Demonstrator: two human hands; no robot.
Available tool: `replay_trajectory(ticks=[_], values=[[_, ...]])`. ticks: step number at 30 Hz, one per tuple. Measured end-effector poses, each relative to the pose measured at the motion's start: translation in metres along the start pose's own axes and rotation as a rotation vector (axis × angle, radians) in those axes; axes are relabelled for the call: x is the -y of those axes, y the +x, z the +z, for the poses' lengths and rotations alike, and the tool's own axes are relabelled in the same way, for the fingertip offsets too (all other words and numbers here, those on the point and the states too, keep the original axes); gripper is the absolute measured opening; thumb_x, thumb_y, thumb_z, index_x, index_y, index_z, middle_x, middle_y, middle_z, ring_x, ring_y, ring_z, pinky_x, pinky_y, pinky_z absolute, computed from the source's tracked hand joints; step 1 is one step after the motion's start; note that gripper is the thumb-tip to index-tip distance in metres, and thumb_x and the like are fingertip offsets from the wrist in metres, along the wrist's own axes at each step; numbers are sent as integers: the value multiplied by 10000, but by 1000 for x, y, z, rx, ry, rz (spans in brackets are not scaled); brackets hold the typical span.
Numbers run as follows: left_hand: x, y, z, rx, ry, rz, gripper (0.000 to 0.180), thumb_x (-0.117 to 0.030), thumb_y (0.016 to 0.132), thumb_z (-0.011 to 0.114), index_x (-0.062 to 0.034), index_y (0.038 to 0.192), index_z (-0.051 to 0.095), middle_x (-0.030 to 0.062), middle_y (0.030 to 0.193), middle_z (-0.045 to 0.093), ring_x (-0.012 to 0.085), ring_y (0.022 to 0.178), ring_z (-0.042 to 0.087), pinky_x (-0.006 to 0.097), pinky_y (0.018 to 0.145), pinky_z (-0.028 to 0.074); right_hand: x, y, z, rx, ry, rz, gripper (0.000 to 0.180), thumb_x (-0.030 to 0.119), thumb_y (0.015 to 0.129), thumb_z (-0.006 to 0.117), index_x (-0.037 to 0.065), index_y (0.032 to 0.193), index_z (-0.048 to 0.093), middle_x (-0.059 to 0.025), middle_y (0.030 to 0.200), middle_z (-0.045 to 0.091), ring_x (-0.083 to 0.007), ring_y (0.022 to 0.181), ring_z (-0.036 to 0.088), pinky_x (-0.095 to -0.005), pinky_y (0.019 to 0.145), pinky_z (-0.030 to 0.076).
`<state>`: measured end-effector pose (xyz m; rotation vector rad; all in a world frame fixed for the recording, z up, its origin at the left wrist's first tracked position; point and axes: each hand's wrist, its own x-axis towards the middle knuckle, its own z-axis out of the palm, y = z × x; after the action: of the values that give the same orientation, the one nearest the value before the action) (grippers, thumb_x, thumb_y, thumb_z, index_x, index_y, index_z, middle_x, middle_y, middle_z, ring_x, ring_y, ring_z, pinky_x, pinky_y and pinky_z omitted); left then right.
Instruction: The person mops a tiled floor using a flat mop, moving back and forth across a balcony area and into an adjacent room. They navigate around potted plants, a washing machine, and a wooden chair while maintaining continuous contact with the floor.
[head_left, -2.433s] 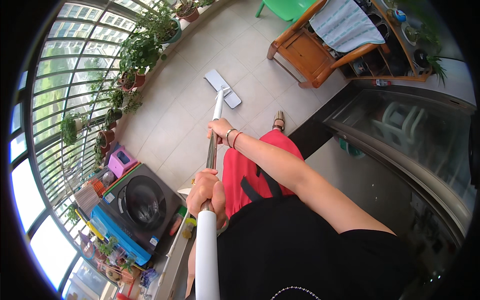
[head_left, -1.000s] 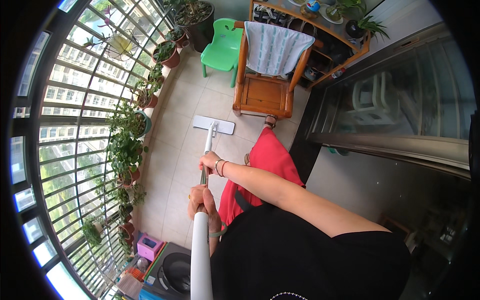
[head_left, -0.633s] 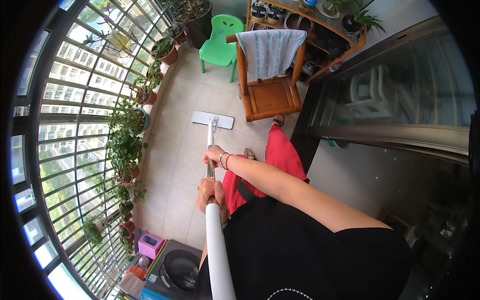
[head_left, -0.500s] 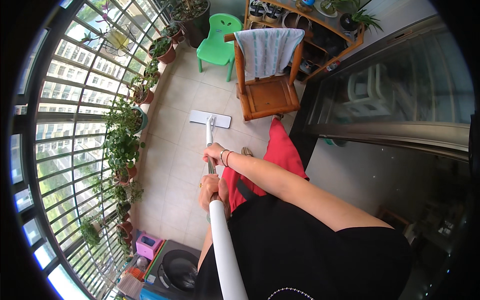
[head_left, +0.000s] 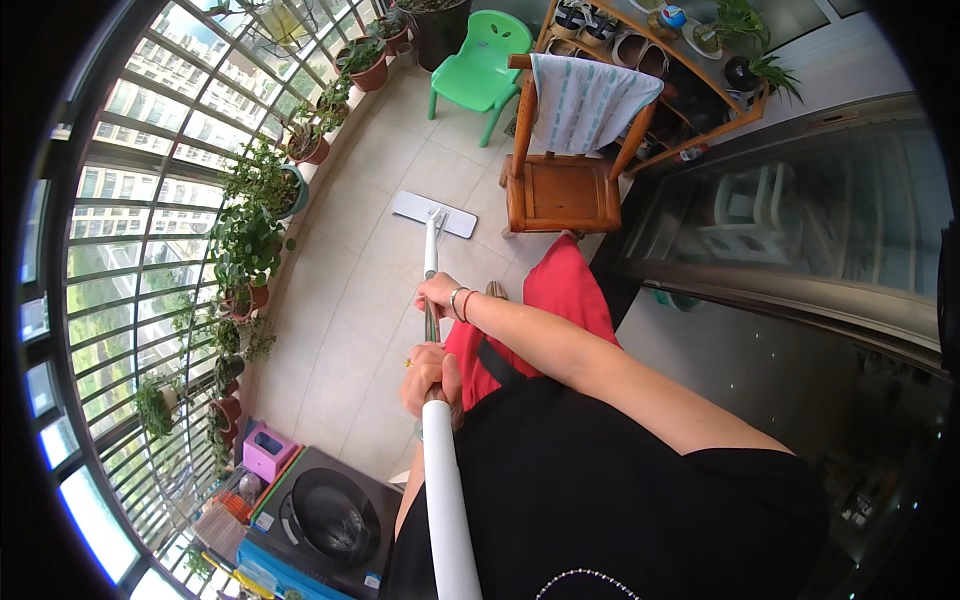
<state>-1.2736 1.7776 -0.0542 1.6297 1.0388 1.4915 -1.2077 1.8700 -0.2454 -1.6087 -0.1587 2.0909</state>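
I hold a flat mop (head_left: 458, 222) by its long pole, both hands closed around it. My right hand (head_left: 438, 294), with bracelets at the wrist, grips the pole farther down, toward the mop head. My left hand (head_left: 432, 376), wearing a ring, wraps the pole closer to my body, just above the thick white handle section (head_left: 447, 500). The wide white mop head lies flat on the pale tiled floor (head_left: 350, 270), short of the wooden chair and green chair.
A wooden chair (head_left: 565, 195) with a striped towel (head_left: 592, 100) stands ahead right, before a shoe shelf. The green child's chair (head_left: 485, 65) is farther off. Potted plants (head_left: 245, 240) line the barred window at left. A dark washing machine (head_left: 335, 515) stands lower left, beside a pink stool (head_left: 268, 450).
The view has shifted, so the chairs sit farther right and more of the washing machine shows. The mop head has turned slightly and lies nearer the wooden chair's level; both hands keep their grip.
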Motion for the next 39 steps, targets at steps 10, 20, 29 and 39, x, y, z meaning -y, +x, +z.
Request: replay_trajectory(ticks=[10,20,29,39], values=[[-4,3,-10,-53,5,-61,272,110,839,577,-30,655,433,69,616,497,192,587,484,391,738,510,5,-15,14,-22,-42,5,106,82,859,545,13,938,526,-74,746,634,-143,584,634,-339,496,522],[-2,-1,-22,-153,3,-143,276,91,871,554,-34,658,429,53,628,476,174,612,475,405,776,505,6,0,21,16,-96,46,210,83,863,514,8,1059,498,-101,781,656,-212,656,672,-442,566,581],[0,-10,-24,-189,0,-82,286,133,798,563,-43,634,410,58,601,478,180,545,461,379,672,519,2,-1,19,45,-192,77,212,85,871,502,13,1070,492,-91,789,649,-199,637,657,-435,571,577],[-2,-20,-15,-240,-23,-71,312,129,808,567,-48,630,382,51,585,444,185,557,449,362,692,496,-2,2,12,34,-207,84,124,63,845,498,39,967,494,-80,771,632,-174,636,649,-408,546,558]])
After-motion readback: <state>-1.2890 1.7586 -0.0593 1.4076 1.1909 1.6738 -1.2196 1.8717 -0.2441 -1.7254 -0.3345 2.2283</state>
